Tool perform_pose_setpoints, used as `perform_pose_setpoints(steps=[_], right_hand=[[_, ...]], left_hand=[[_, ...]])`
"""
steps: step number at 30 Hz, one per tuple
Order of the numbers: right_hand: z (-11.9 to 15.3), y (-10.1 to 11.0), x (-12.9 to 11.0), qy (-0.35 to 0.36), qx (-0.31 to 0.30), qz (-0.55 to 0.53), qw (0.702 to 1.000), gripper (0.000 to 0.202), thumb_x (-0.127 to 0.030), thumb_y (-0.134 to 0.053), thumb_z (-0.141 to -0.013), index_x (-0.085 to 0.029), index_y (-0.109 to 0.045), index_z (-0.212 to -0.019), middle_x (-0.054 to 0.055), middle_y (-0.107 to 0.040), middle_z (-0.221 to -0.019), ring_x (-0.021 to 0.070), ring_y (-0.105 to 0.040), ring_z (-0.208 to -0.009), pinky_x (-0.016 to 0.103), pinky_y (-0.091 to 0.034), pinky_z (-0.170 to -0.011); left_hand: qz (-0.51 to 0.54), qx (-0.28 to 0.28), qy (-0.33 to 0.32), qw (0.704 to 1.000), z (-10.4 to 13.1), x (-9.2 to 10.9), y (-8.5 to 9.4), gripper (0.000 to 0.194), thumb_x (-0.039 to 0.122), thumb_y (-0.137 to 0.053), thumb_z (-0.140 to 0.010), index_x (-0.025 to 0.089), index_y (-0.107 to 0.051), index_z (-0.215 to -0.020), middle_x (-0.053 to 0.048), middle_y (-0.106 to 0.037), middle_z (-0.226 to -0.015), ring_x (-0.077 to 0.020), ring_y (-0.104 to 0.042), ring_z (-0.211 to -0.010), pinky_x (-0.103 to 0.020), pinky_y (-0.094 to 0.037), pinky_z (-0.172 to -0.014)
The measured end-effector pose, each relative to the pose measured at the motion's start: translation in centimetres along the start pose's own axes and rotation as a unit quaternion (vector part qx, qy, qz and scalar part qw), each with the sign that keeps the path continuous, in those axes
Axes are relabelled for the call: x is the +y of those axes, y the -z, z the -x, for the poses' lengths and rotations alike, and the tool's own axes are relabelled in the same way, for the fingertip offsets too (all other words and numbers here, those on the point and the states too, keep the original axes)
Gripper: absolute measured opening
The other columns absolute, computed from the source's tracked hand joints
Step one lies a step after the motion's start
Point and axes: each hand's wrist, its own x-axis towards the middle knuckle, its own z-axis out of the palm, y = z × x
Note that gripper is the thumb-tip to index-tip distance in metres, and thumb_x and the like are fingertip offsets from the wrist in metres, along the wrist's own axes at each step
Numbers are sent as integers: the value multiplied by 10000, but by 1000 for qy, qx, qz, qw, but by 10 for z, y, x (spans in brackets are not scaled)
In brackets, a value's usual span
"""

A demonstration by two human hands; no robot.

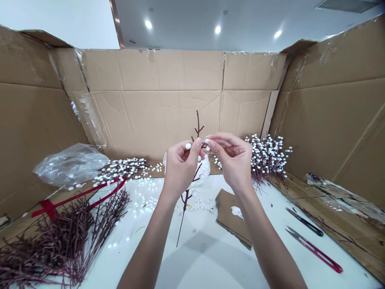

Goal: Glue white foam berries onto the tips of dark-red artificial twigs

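Observation:
A dark brown artificial twig (185,200) stands nearly upright in the middle, with bare side shoots at its top and a few white balls on it. Pinched round its upper part, my left hand (184,162) is closed, a white ball (188,146) showing by its fingers. To its right, my right hand (233,158) is closed with thumb and forefinger on a small white berry (207,141) at the tip of a side shoot. Many loose white balls (201,204) lie on the white table beneath the twig.
Bare brown twigs (60,237) lie in a heap at left beside a red strap (75,195) and a plastic bag (70,164). White-berried twigs (267,154) stand at back right. A cardboard piece (231,218) and two thread snips, black (305,222) and red (315,249), are at right. Cardboard walls (168,100) surround the table.

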Motion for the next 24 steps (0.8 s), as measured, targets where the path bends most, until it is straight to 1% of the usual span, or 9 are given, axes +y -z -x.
perform_pose_setpoints(steps=[5,11,14,19,24], right_hand=[[2,-4,2,-6,8,0,1000,61,-240,-679,-744,-215,-683,-800,-19,-699,-735,94,-627,-594,233,-539,-569],[2,-6,3,8,24,16,1000,54,-273,-674,-751,-237,-670,-791,-22,-694,-743,94,-620,-614,231,-536,-594],[2,-5,5,10,22,13,1000,44,-268,-672,-753,-244,-671,-789,-26,-696,-756,94,-626,-632,233,-533,-609],[0,-3,9,-10,12,9,1000,82,-293,-687,-735,-227,-672,-781,-18,-692,-724,108,-630,-644,241,-536,-598],[0,-3,9,-19,1,-20,1000,78,-281,-694,-731,-221,-682,-779,-19,-693,-738,100,-626,-646,233,-533,-596]], left_hand=[[22,18,11,1000,0,-2,-4,351,353,-567,-818,153,-546,-530,4,-533,-538,-86,-468,-520,-209,-384,-514],[24,18,6,1000,0,-4,-7,332,353,-569,-821,155,-560,-555,13,-509,-527,-82,-453,-505,-209,-373,-494],[27,22,4,999,0,-5,-7,342,366,-575,-816,156,-557,-547,13,-508,-523,-82,-459,-506,-206,-381,-495],[30,36,12,999,0,-4,-8,357,384,-583,-808,152,-556,-538,7,-525,-528,-86,-488,-517,-203,-420,-518],[32,39,7,999,0,-4,-8,370,359,-577,-816,154,-531,-512,9,-533,-524,-80,-491,-515,-201,-422,-528]])
